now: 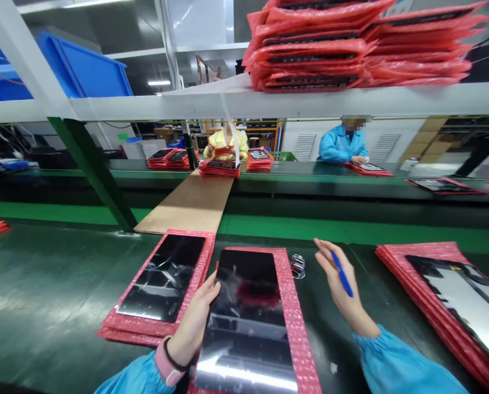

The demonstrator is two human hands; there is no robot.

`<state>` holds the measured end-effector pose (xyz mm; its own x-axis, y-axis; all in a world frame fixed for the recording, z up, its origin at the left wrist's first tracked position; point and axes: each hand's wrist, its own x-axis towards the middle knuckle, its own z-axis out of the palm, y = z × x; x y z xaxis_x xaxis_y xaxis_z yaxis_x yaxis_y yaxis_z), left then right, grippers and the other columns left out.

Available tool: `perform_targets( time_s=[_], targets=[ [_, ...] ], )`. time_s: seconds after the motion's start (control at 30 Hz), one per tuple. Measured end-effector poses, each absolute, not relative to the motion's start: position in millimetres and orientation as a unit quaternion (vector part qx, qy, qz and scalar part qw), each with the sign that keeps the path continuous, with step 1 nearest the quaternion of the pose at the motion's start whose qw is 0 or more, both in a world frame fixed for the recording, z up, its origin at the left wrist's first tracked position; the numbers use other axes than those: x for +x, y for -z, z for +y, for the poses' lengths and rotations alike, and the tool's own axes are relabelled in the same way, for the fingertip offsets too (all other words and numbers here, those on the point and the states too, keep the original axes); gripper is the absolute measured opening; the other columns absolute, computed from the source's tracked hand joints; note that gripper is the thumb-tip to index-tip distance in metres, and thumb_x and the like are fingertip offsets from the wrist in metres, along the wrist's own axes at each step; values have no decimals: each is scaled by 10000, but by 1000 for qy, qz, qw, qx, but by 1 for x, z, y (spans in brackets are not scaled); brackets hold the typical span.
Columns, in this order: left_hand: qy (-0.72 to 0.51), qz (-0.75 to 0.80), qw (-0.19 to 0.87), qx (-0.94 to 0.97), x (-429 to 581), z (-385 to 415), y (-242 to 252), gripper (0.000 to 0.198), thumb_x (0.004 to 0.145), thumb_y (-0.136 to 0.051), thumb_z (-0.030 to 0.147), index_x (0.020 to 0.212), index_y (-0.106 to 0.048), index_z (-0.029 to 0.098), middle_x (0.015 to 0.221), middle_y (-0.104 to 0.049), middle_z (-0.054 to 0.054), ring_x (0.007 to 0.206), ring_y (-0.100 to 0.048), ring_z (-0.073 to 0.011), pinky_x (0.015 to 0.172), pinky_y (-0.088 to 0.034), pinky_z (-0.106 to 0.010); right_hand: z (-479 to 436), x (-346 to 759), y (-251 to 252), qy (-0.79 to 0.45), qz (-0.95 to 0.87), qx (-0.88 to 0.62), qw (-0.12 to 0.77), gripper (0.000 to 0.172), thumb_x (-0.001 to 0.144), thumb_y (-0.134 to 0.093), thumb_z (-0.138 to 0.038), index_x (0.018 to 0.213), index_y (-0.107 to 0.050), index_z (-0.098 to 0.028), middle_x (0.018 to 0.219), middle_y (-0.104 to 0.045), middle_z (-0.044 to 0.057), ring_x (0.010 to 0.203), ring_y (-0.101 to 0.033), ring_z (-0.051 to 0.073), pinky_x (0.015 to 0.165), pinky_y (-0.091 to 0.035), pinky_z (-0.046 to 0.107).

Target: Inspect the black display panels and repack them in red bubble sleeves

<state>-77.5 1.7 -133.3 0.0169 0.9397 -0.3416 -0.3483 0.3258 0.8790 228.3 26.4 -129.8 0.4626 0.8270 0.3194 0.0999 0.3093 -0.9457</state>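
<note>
While right hand [338, 289] holds pen [342, 274], fingers [325, 249] outstretched

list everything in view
Glossy panels: two, black, left and centre
Wrap: several sheets, red, under panels
Pen: one, blue, right grip
Metal item: one, silvery, centre right
Near bench: one, green, foreground
Wrapped stacks: several, red, near right, overhead, far bench
Cardboard: one, brown, bridging benches
Bins: at least two, blue, upper left
Coworkers: two, yellow and blue sleeves, far bench
Left grip: one, blue-sleeved, at centre panel's edge
Right grip: one, blue-sleeved, holding pen
</note>
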Motion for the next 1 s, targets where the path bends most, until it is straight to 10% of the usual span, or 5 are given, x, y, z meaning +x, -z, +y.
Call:
perform_targets(
  time_s=[0.4,0.57,0.7,1.0],
  targets=[
    [-425,529,427,598,-77,-11,156,759,786,-613,419,1452,-376,141,1623,-183,-106,1505,-36,-249,1212,-5,-379,62,247,176,-272,-547,-598,520,240,919,-615,-378,942,-663,-143,848,-709,18,745,-686,155,739,-565,358],
    [-387,541,551,504,-101,-1,149,784,640,-699,446,1329,-482,140,1483,-431,-182,1394,-355,-314,1163,-236,-395,56,242,175,-193,-555,-613,528,317,850,-597,-499,899,-679,-196,819,-762,90,768,-731,260,684,-574,372],
    [-338,553,609,458,-117,0,130,532,559,-742,344,1041,-643,142,1073,-677,-136,1034,-617,-281,948,-460,-398,34,223,171,-134,-546,-603,565,429,893,-481,-475,1187,-579,-178,1222,-686,177,1108,-666,316,911,-535,455],
    [-258,565,651,437,-110,2,118,346,524,-783,321,751,-569,172,633,-528,50,619,-508,-104,590,-410,-245,-36,159,170,-134,-741,-449,481,245,889,-507,-168,1109,-562,-262,1280,-672,98,1172,-634,217,970,-519,326]
  ],
)
